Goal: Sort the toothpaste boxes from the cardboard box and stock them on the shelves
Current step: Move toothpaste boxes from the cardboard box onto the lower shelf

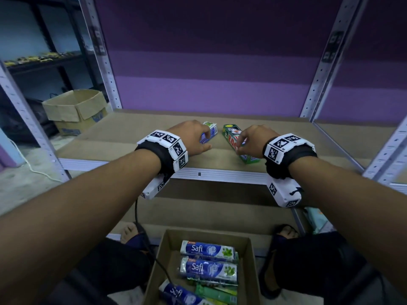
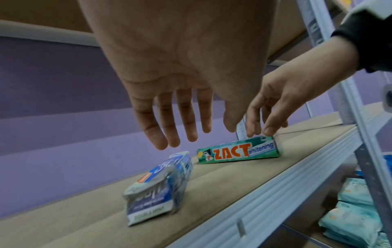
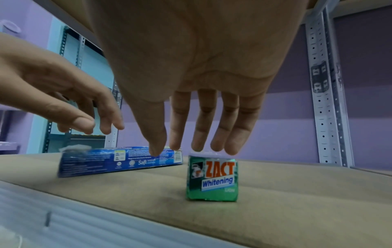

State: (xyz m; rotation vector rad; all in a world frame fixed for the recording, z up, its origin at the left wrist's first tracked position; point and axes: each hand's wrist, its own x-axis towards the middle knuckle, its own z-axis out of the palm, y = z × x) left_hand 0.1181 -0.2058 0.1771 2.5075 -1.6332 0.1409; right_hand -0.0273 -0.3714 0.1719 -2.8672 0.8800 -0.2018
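Note:
A blue Safi toothpaste box (image 1: 209,131) and a green Zact box (image 1: 231,137) lie side by side on the brown shelf board (image 1: 123,137). My left hand (image 1: 198,137) hovers just above the Safi box (image 2: 157,188) with straight fingers (image 2: 169,124), touching nothing. My right hand (image 1: 246,142) is spread over the Zact box (image 3: 212,177), its straight fingertips (image 3: 218,141) at the box's top edge. An open cardboard box (image 1: 167,256) on the floor below holds several Safi boxes (image 1: 208,249) and green ones (image 1: 217,293).
Grey metal uprights (image 1: 323,62) frame the shelf bay, with a purple wall behind. A second cardboard box (image 1: 74,111) sits on the floor at the left. Pale blue packs (image 2: 356,218) fill a lower shelf on the right. My knees and feet flank the box below.

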